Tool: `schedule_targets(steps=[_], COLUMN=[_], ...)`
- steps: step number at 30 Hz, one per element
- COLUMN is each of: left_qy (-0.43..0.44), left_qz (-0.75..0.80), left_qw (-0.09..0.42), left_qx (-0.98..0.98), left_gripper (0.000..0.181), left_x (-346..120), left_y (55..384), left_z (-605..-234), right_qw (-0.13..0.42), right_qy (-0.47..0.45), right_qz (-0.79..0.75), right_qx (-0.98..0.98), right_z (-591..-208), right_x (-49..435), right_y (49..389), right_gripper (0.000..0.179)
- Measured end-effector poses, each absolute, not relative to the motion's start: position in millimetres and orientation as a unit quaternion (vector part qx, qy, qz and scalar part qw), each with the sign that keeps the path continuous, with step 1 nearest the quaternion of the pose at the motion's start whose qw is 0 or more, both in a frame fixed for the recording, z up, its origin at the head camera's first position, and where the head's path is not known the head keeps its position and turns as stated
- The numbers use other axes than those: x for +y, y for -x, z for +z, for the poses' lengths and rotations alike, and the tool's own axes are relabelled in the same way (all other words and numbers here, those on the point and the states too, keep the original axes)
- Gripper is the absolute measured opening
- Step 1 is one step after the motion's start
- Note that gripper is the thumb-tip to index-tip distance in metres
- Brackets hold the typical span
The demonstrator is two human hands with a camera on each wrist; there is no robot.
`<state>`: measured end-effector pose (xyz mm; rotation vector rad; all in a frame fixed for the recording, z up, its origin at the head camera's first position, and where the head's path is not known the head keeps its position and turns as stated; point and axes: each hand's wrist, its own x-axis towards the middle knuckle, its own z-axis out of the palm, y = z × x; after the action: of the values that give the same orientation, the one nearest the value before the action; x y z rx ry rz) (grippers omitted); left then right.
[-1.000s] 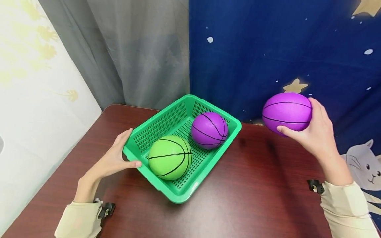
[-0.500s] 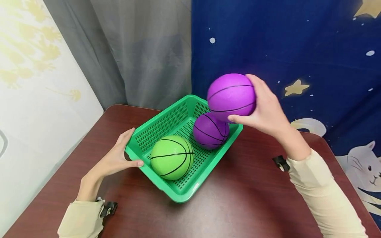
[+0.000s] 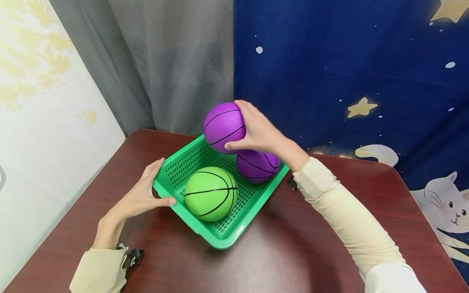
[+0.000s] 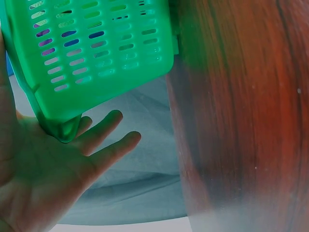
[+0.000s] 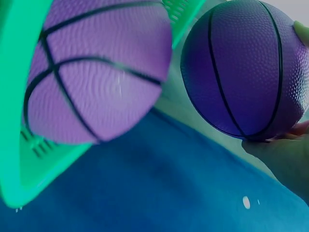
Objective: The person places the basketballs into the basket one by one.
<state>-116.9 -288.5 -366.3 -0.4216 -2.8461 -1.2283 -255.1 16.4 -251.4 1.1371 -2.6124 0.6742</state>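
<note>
A green perforated plastic basket (image 3: 239, 234) stands on the table. My left hand (image 3: 138, 196) is at its left corner, thumb on the rim; in the left wrist view its other fingers are spread and fairly straight beside the corner. Over the basket's back side, my right hand (image 3: 258, 130) holds a purple mini basketball (image 3: 223, 129) between thumb and fingers, also seen as the held purple ball (image 5: 236, 72) in the right wrist view. In the basket lie a light green ball (image 3: 210, 194) and a second purple ball (image 3: 256, 167), partly hidden behind the right hand and held ball.
The dark red-brown table (image 3: 329, 228) carries the basket. Behind it hang a grey curtain (image 3: 183, 61) and a blue curtain (image 3: 311, 61) with stars. A white patterned surface (image 3: 55, 122) borders the left side.
My right hand has carried the purple ball leftward, from right of the basket to over its back side. The left hand, the basket and the two balls in it have stayed put.
</note>
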Motion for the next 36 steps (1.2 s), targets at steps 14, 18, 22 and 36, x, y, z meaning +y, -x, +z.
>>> schedule_targets(steps=[14, 18, 22, 36], left_qy=[0.136, 0.136, 0.133, 0.130], left_qz=[-0.392, -0.398, -0.399, -0.409], left_qw=[0.003, 0.004, 0.003, -0.004], left_qx=[-0.910, -0.908, -0.907, -0.903], left_gripper=[0.105, 0.106, 0.105, 0.101], left_x=[-290, -294, -293, -273], left_y=[121, 124, 122, 107], left_z=[-372, -376, -374, -342], right_qw=[0.050, 0.048, 0.044, 0.023], right_qy=[-0.398, -0.404, -0.419, -0.434], right_qz=[0.224, 0.227, 0.202, 0.189], right_qx=[-0.888, -0.885, -0.884, -0.881], right_z=[-279, -285, -290, -287], right_x=[-19, -18, -18, 0], right_y=[272, 272, 270, 247], right_gripper=[0.104, 0.102, 0.102, 0.084])
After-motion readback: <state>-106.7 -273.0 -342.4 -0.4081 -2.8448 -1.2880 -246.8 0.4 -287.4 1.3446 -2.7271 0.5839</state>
